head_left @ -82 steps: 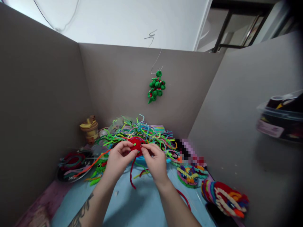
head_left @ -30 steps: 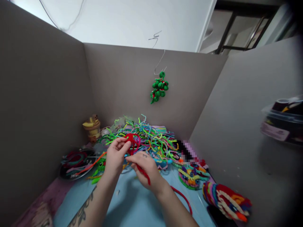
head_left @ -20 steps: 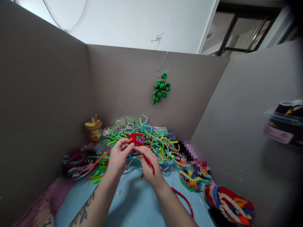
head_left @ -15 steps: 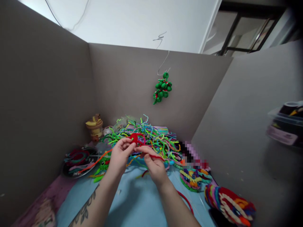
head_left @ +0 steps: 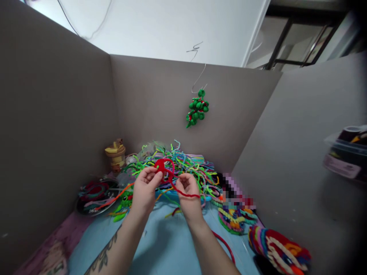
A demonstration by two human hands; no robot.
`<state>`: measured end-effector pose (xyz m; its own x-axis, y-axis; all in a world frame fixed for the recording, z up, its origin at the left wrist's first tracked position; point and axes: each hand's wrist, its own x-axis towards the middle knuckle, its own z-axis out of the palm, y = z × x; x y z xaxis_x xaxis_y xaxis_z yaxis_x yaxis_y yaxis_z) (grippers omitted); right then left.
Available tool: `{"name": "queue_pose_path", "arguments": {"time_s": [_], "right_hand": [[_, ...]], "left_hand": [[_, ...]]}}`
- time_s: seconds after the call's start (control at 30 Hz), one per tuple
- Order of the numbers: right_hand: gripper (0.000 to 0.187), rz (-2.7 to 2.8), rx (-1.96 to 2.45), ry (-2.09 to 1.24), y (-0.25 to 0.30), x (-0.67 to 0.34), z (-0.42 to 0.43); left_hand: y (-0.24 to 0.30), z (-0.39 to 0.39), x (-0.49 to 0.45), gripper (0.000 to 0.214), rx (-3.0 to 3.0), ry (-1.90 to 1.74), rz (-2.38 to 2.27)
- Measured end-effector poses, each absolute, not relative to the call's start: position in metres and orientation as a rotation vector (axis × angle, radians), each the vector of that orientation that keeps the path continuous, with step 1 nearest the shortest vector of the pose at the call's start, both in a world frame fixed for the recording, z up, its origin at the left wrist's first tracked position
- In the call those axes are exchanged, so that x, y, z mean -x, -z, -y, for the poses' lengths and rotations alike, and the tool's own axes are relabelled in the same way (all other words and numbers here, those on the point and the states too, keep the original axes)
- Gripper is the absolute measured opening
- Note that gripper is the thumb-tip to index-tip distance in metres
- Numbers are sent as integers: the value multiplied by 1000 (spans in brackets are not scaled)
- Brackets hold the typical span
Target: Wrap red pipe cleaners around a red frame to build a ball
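Observation:
My left hand is closed in a pinch on a small round red piece of coiled pipe cleaner, which has a green dot near its edge. From that piece a red pipe cleaner loops out to the right. The fingers of my right hand are curled and pinch the red pipe cleaner close to the loop. A length of it crosses in front of these fingers. Behind both hands lies a heap of mixed-colour pipe cleaners in a blue tray, mostly covered by the heap.
At left sit a dark round dish with red coils, a yellowish pot and a green figure. Colourful pipe-cleaner pieces lie at right. A green ornament hangs on the grey back panel. A clear box is on the right panel.
My right hand has shifted slightly and its fingers, earlier stretched toward the left hand, are now curled. The red loop stands wider, and the red strand now crosses in front of the right fingers.

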<state>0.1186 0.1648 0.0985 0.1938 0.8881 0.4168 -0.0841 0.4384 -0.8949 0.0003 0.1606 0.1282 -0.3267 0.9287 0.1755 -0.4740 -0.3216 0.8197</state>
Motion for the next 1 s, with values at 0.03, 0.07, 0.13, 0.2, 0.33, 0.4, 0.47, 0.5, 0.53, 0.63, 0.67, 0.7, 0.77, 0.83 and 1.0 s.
{"name": "queue_pose_path", "arguments": {"time_s": [0.03, 0.07, 0.13, 0.2, 0.33, 0.4, 0.47, 0.5, 0.53, 0.63, 0.67, 0.7, 0.77, 0.83, 1.0], "right_hand": [[15, 1153, 859, -889, -99, -118, -166], [17, 1138, 844, -957, -100, -118, -167], [18, 1121, 819, -1054, -103, -118, -166], [18, 1116, 802, -1080, -105, -118, -164], [16, 1086, 774, -1062, -105, -117, -164], [14, 1062, 757, -1057, -105, -118, -164], [13, 1049, 716, -1087, -105, -119, -163], [13, 1050, 683, -1116, -106, -120, -162], [16, 1057, 644, -1148, -106, -120, -161], [27, 1086, 565, -1237, -106, -120, -160], [29, 1091, 570, -1256, -106, -120, -160], [30, 1097, 584, -1266, -105, -118, -161], [29, 1123, 614, -1254, -103, -115, -162], [32, 1159, 640, -1182, -101, -112, -162], [44, 1259, 860, -654, -101, -111, -154]], "left_hand": [[-128, -160, -1, 33, -827, -1815, -820], [-128, -159, -3, 32, -838, -1817, -811], [-128, -157, -6, 31, -858, -1815, -799], [-127, -156, -9, 31, -864, -1802, -797], [-126, -153, -14, 31, -855, -1762, -807], [-126, -152, -16, 30, -865, -1749, -815], [-126, -152, -16, 30, -881, -1747, -826], [-126, -152, -16, 30, -889, -1752, -833], [-125, -152, -16, 29, -896, -1759, -841], [-124, -153, -16, 29, -915, -1779, -863], [-124, -153, -16, 29, -923, -1781, -866], [-124, -153, -16, 28, -933, -1784, -870], [-123, -154, -16, 27, -957, -1793, -885], [-123, -154, -16, 26, -988, -1803, -911], [-123, -155, -13, 23, -1020, -1830, -955]]}}
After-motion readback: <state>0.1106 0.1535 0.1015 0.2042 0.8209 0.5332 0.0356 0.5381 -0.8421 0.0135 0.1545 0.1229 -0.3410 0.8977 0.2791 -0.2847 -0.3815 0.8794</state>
